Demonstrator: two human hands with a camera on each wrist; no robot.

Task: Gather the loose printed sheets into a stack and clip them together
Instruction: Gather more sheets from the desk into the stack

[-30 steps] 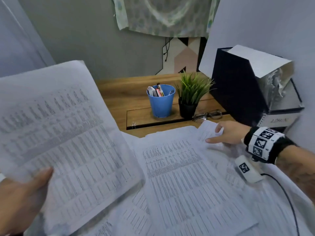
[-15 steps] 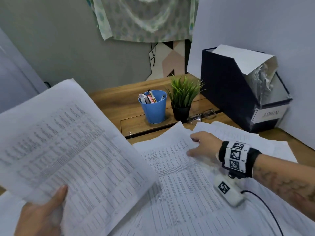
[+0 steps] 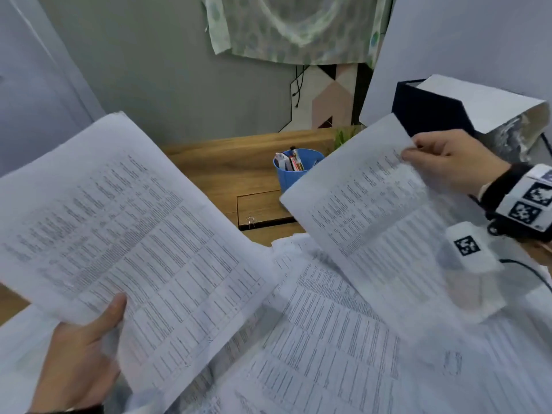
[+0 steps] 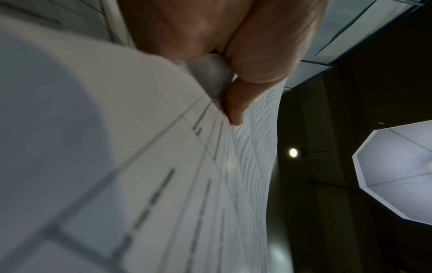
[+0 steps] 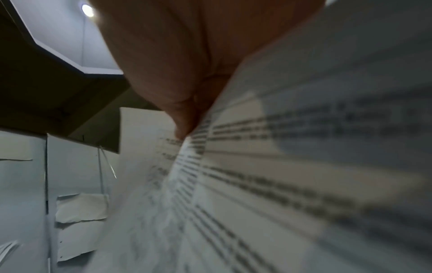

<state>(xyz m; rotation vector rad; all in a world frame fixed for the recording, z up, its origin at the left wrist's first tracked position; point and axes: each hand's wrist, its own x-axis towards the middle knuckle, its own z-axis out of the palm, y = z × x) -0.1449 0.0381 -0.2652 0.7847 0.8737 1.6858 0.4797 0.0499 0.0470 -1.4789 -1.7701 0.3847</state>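
My left hand grips a small stack of printed sheets by its near edge, thumb on top, and holds it tilted above the desk; the left wrist view shows the thumb pressed on the paper. Over at the right, my right hand pinches the top corner of one printed sheet, which hangs in the air; the right wrist view shows that sheet blurred. More loose sheets lie spread on the desk below. A small metal clip lies on the wood.
A blue pen cup and a green plant stand at the back of the wooden desk, partly behind the lifted sheet. A dark file box with papers stands at the right.
My right hand has taken hold of one sheet from the spread and raised it off the desk. My left hand has kept its stack raised. The view has shifted.
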